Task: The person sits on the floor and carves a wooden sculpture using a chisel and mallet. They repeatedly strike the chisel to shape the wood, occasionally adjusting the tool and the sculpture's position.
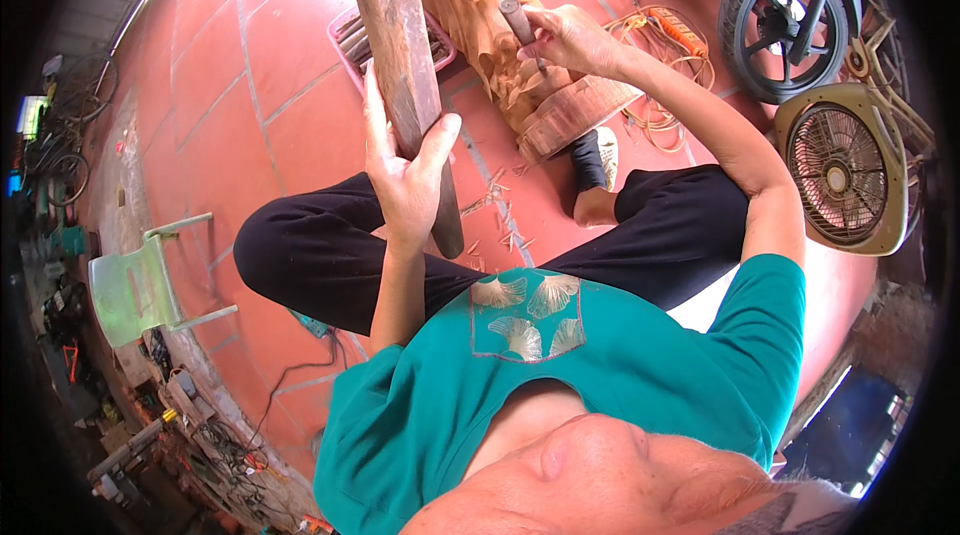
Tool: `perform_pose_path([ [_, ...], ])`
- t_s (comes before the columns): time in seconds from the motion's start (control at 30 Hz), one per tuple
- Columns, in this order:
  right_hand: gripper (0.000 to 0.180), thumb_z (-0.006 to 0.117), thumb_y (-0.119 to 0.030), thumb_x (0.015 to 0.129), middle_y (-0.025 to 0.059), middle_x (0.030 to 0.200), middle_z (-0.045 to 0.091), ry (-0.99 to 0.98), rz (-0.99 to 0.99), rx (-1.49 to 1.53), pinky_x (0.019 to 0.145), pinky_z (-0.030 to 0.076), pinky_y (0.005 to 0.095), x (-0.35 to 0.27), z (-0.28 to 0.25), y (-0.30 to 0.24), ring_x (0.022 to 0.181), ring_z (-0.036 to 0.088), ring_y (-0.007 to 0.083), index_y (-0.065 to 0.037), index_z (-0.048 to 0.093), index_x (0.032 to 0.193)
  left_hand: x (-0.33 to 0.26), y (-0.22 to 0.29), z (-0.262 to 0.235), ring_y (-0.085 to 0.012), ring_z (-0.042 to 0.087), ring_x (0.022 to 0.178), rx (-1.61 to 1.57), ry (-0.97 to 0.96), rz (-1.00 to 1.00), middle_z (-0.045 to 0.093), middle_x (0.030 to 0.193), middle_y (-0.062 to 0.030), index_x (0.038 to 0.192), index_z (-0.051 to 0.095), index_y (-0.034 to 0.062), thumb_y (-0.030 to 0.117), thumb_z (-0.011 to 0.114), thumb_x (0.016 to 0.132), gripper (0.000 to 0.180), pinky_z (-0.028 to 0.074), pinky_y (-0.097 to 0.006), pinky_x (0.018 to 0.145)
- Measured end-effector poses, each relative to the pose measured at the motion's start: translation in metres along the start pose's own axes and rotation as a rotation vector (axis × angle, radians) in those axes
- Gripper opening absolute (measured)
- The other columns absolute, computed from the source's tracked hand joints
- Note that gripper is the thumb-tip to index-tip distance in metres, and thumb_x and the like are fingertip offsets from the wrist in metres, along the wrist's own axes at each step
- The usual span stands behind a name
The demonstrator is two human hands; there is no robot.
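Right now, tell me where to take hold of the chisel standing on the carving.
Take the chisel by its wooden handle, from the right side, as the right hand does now. The handle sticks up clear of the carving, while the steel end is down against the wood and partly hidden.

A red tiled floor (pixel 250 85) lies under daylight; a pale green plastic chair (pixel 135 285) stands left, a floor fan (pixel 845 170) (beige, tilted) and a motorbike wheel (pixel 785 20) right.
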State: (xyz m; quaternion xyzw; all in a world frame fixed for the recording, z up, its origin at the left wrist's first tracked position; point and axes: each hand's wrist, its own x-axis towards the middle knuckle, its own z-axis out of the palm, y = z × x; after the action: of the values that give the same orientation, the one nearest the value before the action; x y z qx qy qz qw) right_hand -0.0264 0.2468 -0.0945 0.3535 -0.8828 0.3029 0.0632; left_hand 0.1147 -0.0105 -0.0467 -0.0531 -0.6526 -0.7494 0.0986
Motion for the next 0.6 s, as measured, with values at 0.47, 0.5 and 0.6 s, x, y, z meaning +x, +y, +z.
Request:
perform_pose_path([
  [0.47,0.032,0.079,-0.018,0.081,0.0158,0.080,0.063,-0.098,0.108,0.055,0.068,0.050,0.0452,-0.002,-0.001,-0.005,0.077,0.065,0.0373,-0.004,0.053,0.094,0.003,-0.013,-0.006,-0.0201,0.066,0.101,0.545,-0.238,-0.130,0.068,0.118,-0.0220,0.156,0.029,-0.0001,0.015,0.073,0.086,0.085,0.048,-0.033,0.096],
  [0.5,0.032,0.079,-0.019,0.081,0.0157,0.080,0.064,-0.086,0.079,0.042,0.069,0.050,0.0453,-0.001,-0.001,-0.006,0.077,0.065,0.0372,-0.004,0.053,0.094,0.009,-0.031,-0.012,-0.0215,0.065,0.093,0.380,-0.256,-0.006,0.067,0.121,-0.0180,0.157,0.028,0.0003,0.009,0.071,0.087,0.082,0.047,-0.032,0.095],
  [0.6,0.032,0.079,-0.019,0.081,0.0154,0.082,0.065,-0.060,0.056,0.031,0.069,0.050,0.0454,-0.002,0.001,-0.010,0.079,0.066,0.0369,-0.004,0.053,0.094,0.007,-0.024,-0.008,-0.0187,0.061,0.093,0.223,-0.140,0.078,0.063,0.125,-0.0159,0.156,0.027,-0.0006,0.003,0.069,0.088,0.080,0.049,-0.031,0.090],
])
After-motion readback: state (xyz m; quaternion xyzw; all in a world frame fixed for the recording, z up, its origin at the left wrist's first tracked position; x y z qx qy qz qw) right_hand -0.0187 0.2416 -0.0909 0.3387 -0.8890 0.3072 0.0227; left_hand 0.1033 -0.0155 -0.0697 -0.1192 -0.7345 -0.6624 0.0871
